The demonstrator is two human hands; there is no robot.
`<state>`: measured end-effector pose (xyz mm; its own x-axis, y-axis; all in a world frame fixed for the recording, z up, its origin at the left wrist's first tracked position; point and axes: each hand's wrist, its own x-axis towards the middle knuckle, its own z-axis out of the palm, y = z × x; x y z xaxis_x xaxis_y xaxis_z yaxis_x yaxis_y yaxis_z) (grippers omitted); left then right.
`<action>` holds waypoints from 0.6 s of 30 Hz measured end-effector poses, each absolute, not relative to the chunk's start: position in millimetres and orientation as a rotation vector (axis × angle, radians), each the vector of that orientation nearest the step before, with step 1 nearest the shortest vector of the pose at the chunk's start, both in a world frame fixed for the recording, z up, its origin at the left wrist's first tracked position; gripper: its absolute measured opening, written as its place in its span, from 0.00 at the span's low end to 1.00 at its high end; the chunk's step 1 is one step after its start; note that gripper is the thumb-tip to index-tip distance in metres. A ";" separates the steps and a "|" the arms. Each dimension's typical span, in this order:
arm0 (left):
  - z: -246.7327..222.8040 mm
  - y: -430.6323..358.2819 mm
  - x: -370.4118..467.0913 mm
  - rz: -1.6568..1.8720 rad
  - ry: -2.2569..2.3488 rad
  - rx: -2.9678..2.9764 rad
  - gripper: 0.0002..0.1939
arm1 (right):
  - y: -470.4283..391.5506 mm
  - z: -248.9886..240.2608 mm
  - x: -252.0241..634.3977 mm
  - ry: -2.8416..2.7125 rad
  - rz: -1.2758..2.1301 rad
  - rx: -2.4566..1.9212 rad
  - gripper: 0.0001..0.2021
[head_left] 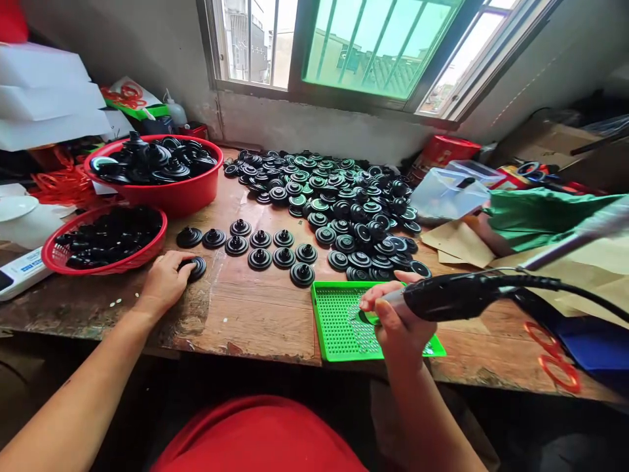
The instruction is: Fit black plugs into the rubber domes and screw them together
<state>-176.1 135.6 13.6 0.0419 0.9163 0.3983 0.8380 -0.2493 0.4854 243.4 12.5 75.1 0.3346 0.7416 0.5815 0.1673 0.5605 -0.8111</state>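
Note:
On the left of the table my left hand (pixel 164 282) grips the edge of a round black stepped part (pixel 198 268) between thumb and fingers. Several like it, each with a raised centre post, stand in loose rows, such as a black disc part (pixel 260 258). My right hand (pixel 400 321) is wrapped around a black corded electric screwdriver (pixel 437 296), its tip pointing down and left. Beneath that hand lies a green perforated tray (pixel 322 328) with many small shiny pieces, probably screws. The hand hides part of the tray.
A large heap of black discs (pixel 334 190) covers the table's back. Two red containers stand at left, a tub (pixel 196 190) and a basket (pixel 111 262), both full of black parts. At right are a clear plastic box (pixel 449 193), brown paper (pixel 459 246) and orange rings (pixel 560 373).

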 end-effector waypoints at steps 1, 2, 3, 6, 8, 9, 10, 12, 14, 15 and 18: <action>12.8 126.3 -168.4 1.020 1.810 2.188 0.14 | 13.0 73.6 243.5 -1.194 0.457 -0.943 0.22; 11.9 116.4 -159.2 1.044 1.771 2.200 0.13 | 13.4 72.4 243.5 -1.190 0.461 -0.946 0.22; 10.9 106.1 -148.7 1.062 1.724 2.213 0.13 | 13.6 71.3 243.4 -1.186 0.467 -0.947 0.21; 8.3 76.2 -112.1 1.098 1.534 2.254 0.09 | 13.7 68.7 243.2 -1.192 0.492 -0.937 0.21; 7.4 58.6 -86.9 1.116 1.404 2.263 0.07 | 13.6 67.6 243.2 -1.202 0.488 -0.928 0.21; 7.1 50.7 -75.0 1.122 1.344 2.264 0.06 | 13.6 67.1 243.2 -1.208 0.482 -0.925 0.21; 7.1 43.5 -63.8 1.126 1.291 2.266 0.06 | 13.5 66.7 243.2 -1.212 0.474 -0.923 0.21; 7.3 31.0 -43.9 1.121 1.197 2.272 0.06 | 13.3 66.0 243.3 -1.218 0.470 -0.925 0.21; 7.9 20.8 -28.0 1.117 1.123 2.280 0.06 | 12.8 65.4 243.4 -1.217 0.477 -0.927 0.22; 8.1 16.7 -21.6 1.118 1.097 2.280 0.06 | 12.5 65.2 243.4 -1.214 0.480 -0.927 0.22; 8.4 7.9 -8.4 1.128 1.052 2.278 0.07 | 11.6 64.8 243.6 -1.205 0.488 -0.918 0.22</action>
